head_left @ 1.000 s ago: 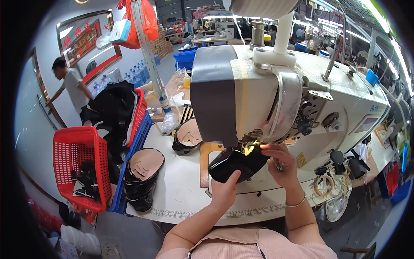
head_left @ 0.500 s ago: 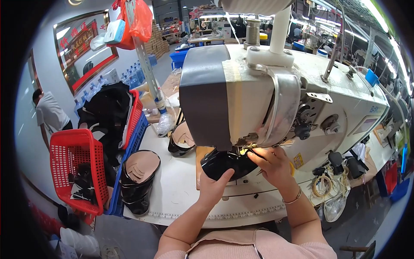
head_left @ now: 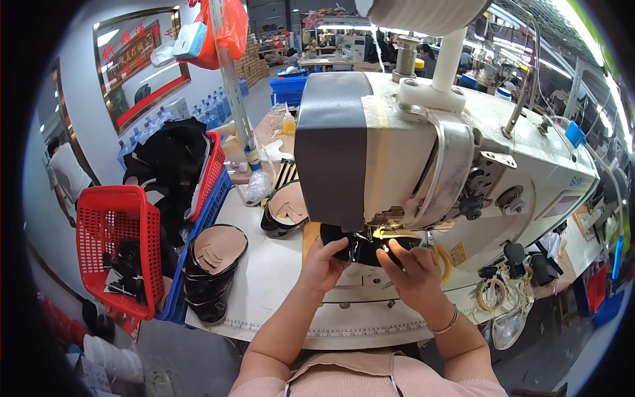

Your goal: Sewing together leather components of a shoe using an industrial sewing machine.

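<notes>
A glossy black shoe upper [head_left: 360, 250] lies under the needle area of the white sewing machine [head_left: 390, 152]. My left hand [head_left: 323, 266] pinches its left end, thumb on top. My right hand [head_left: 411, 268] has its fingers bent over the right end, thumb and forefinger close together on the black material. A small metal and green item shows beside the right fingers, too small to name. Yellowish light falls on the work at the needle. To the left, stacked black shoe uppers with beige linings [head_left: 215, 264] stand on the white table [head_left: 264, 298].
More lined uppers [head_left: 286, 208] sit behind, against the machine's left side. A red basket [head_left: 119, 198] with black scraps and a blue crate [head_left: 198, 245] of black material stand at the left. Rolls of tape [head_left: 493, 294] hang at the table's right edge.
The black upper has turned and shifted slightly, its front edge now straighter. My right hand has moved back from the needle toward me, its fingers more bent. The whole view has swung a little.
</notes>
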`<state>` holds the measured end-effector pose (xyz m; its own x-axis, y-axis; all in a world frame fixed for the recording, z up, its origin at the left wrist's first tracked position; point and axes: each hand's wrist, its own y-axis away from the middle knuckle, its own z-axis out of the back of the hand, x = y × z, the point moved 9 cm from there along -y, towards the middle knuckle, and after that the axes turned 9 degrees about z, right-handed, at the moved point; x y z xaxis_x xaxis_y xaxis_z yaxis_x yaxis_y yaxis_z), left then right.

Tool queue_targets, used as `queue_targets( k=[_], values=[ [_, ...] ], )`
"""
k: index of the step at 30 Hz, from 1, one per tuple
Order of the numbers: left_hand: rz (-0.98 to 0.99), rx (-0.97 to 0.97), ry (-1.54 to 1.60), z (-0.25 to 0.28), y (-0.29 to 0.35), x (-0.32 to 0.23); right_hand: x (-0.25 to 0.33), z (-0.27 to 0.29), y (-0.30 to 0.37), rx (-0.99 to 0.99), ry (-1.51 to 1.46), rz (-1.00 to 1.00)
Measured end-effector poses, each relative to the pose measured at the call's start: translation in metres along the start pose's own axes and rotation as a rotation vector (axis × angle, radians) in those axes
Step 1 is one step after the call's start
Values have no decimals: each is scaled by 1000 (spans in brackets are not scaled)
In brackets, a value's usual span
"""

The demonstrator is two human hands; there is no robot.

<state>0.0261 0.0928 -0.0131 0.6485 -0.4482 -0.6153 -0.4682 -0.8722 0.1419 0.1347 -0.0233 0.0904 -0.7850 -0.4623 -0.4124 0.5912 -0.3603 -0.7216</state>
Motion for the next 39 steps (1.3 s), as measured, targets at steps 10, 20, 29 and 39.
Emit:
queue_targets(
  k=[10,20,29,39],
  values=[
    [-191,17,-249,-15,6,-11,-33,7,-2,-91,-471,-247],
    [-398,-55,-670,-41,22,-17,-52,-54,39,109,-951,-685],
    [-178,16,-516,-25,0,-16,-35,-53,35,72,-932,-691],
    [-48,-2,-141,-3,-11,-3,-63,2,24,-395,-495,-624]
  ],
)
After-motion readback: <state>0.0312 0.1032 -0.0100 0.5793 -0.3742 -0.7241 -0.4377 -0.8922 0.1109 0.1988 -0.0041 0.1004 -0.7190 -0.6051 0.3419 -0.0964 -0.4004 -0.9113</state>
